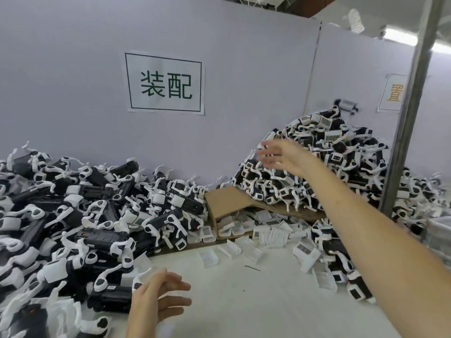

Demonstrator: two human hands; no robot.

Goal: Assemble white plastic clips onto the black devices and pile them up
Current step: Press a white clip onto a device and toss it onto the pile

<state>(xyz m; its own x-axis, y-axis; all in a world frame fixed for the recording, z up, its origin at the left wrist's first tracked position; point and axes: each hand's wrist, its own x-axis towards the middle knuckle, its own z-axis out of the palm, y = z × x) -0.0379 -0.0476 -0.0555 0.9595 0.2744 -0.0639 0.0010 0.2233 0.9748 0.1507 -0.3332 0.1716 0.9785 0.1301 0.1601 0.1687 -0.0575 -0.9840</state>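
Above the pile (341, 152), right hand (278, 154) blurred, grip seemingly spread; left hand (156, 298) loose

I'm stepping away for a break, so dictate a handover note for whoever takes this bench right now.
Right hand: open, empty, stretched toward the tall pile on the right.
Left hand: open, low beside the left heap.
Loose white clips lie around the cardboard box in the middle.
Done: many clipped devices piled up right.
Left: the left heap seemingly awaits clips; fit them, then pile.
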